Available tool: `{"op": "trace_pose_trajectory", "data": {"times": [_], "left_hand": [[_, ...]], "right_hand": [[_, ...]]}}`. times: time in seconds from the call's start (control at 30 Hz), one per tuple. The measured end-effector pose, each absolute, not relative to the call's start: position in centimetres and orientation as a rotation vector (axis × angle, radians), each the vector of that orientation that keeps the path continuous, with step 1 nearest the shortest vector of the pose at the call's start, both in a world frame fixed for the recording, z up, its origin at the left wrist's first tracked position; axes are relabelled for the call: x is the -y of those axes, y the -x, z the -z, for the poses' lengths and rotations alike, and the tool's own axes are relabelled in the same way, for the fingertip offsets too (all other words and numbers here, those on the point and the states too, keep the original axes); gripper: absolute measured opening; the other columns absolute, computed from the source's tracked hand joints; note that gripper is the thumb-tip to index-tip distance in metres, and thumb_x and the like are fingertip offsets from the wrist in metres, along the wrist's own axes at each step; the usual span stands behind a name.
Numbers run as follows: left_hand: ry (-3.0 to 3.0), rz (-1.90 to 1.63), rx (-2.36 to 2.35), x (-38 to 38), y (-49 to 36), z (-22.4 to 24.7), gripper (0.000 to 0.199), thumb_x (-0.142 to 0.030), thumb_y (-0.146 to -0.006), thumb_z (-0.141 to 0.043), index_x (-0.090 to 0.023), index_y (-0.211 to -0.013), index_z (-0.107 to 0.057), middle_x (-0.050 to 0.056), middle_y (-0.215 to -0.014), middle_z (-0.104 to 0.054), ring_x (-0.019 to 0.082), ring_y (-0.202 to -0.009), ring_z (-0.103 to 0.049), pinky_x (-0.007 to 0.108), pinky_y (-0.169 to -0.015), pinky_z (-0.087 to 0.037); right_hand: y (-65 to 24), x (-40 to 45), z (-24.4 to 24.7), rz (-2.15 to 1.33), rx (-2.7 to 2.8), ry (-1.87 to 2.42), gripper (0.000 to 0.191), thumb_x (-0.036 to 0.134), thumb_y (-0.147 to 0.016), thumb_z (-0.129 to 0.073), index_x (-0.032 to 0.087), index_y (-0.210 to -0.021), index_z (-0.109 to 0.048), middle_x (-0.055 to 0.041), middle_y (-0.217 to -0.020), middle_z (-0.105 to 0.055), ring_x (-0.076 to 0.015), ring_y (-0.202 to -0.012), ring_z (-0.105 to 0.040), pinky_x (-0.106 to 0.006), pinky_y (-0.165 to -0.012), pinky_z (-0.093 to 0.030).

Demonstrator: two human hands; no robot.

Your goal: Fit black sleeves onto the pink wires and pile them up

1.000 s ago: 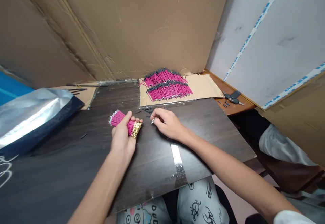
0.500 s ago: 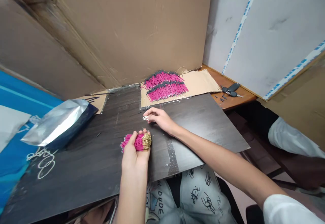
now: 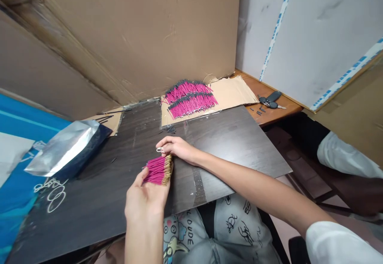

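Observation:
In my left hand (image 3: 148, 200) rests a bundle of short pink wires (image 3: 156, 171) with gold-coloured metal ends pointing right. The thumb presses against the bundle's left part, and the other fingers are mostly hidden beneath it. My right hand (image 3: 178, 149) is just above the bundle's upper edge, with its fingertips pinched on a small white rubber band (image 3: 160, 149). Whether the right fingers touch the wires I cannot tell. Behind the hands, two rows of pink wires with black ends (image 3: 191, 99) lie on a flat cardboard piece (image 3: 233, 93).
A silver bag (image 3: 70, 146) lies on the dark board (image 3: 98, 200) at left, with white rubber bands (image 3: 56, 198) near it. Small black tubes (image 3: 171, 130) lie by the cardboard. Keys (image 3: 271, 101) are at far right. A cardboard wall (image 3: 143, 36) stands behind.
My right hand has come left and nearer, bringing the white rubber band to the bundle. My left hand has turned and its thumb has shifted to the bundle's left side, uncovering more wires.

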State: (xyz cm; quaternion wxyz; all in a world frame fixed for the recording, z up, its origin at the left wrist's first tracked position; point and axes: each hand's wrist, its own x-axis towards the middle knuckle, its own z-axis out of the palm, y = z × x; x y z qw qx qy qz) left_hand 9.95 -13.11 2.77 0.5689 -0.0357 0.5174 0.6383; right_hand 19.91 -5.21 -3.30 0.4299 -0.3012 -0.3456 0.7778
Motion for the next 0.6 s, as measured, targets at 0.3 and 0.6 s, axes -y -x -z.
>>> {"op": "trace_pose_trajectory", "data": {"times": [0.3, 0.6], "left_hand": [[0.069, -1.449, -1.081, 15.2, -10.3, -5.1, 0.055, -0.012, -0.096, -0.037, 0.003, -0.148, -0.046, 0.031, -0.126, -0.068, 0.034, -0.115, -0.073, 0.044, -0.086, -0.067], [0.044, -1.435, -0.967, 17.4, -9.8, -5.4, 0.073, -0.018, -0.096, -0.046, 0.0, -0.163, -0.022, 0.035, -0.157, -0.042, 0.04, -0.145, -0.047, 0.054, -0.104, -0.056]], "right_hand": [[-20.5, 5.5, 2.8, -1.855, 0.949, 0.797, 0.017, 0.001, -0.078, -0.058, 0.015, -0.083, -0.066, 0.0032, -0.068, -0.063, -0.01, -0.065, -0.059, -0.022, -0.069, -0.046], [-20.8, 5.6, 2.6, -1.795, 0.993, 0.844, 0.017, 0.0, -0.08, -0.057, 0.015, -0.083, -0.064, 0.0037, -0.071, -0.062, -0.0102, -0.064, -0.06, -0.024, -0.072, -0.047]]}}
